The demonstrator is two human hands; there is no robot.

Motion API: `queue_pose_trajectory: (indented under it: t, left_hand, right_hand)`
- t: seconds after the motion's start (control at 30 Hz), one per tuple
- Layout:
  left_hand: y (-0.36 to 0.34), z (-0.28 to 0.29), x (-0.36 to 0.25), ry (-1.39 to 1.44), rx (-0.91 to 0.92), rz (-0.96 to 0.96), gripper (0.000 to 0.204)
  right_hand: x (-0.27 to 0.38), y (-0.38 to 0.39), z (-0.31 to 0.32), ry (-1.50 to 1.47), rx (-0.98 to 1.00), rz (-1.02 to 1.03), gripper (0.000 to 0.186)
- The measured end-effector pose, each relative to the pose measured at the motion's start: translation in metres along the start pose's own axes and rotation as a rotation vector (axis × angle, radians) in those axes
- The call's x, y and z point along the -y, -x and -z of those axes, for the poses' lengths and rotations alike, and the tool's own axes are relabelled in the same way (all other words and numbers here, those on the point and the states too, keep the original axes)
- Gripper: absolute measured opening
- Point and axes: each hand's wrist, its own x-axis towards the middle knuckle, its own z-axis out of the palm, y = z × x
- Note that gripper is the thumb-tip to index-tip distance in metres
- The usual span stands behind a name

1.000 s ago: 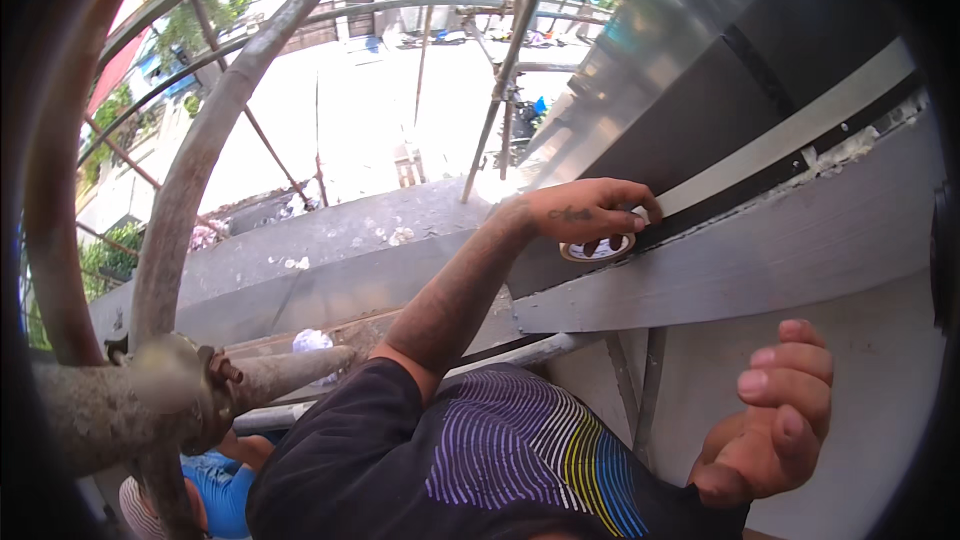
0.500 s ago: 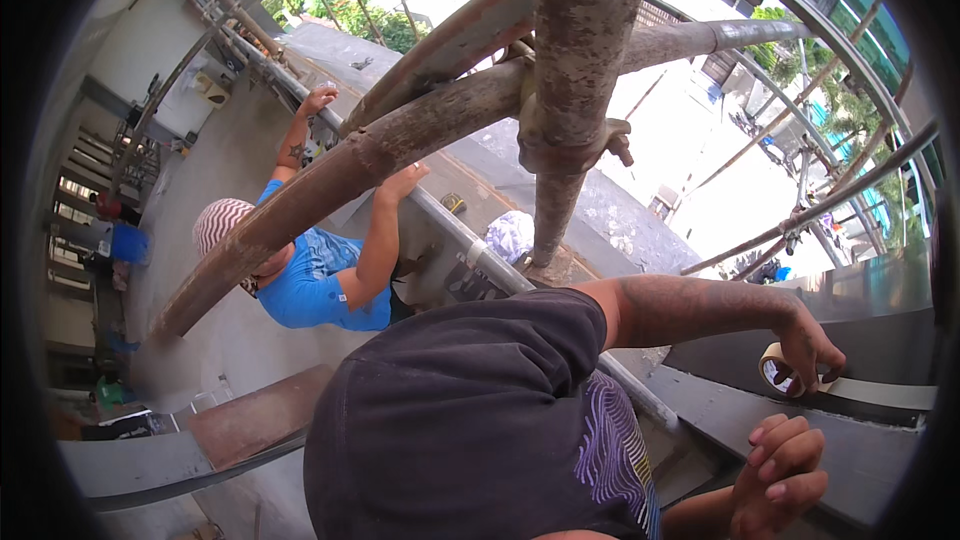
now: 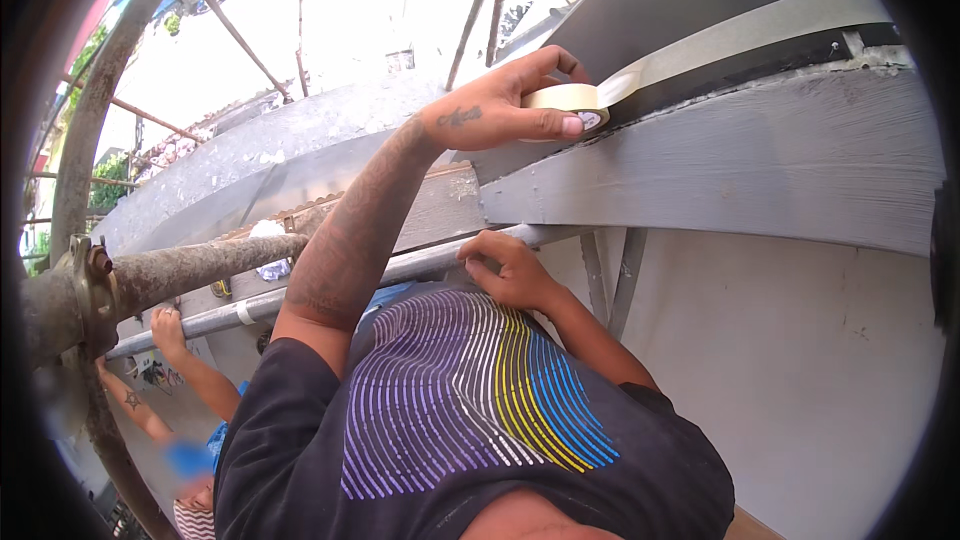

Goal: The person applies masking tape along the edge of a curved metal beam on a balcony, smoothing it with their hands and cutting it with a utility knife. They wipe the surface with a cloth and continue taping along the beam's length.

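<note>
Well left of the grey beam [image 3: 720,170], a co-worker's hand [image 3: 168,330] rests on a rail [image 3: 215,320]. Above the beam's left part, my left grip [image 3: 490,118] pinches the tape roll [image 3: 562,98]; below, my right grip [image 3: 515,272] curls, whether fully closed I cannot tell. A pale strip [image 3: 750,32] runs above the beam.
</note>
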Motion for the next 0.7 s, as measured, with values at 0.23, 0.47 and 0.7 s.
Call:
queue_pose_trajectory:
  t: [0.23,0.47,0.7]
  left_hand:
    - [0.019,-0.009,0.042,0.255,-0.054,-0.091,0.085]
    - [0.035,-0.001,0.076,0.163,-0.097,-0.221,0.096]
    - [0.058,0.028,0.039,-0.070,0.007,0.034,0.099]
  right_hand:
    - [-0.051,0.000,-0.032,0.164,-0.184,0.020,0.018]
    - [-0.087,-0.017,-0.070,0.554,-0.266,-0.092,0.028]
    - [-0.091,-0.021,-0.078,0.671,-0.300,-0.080,0.026]
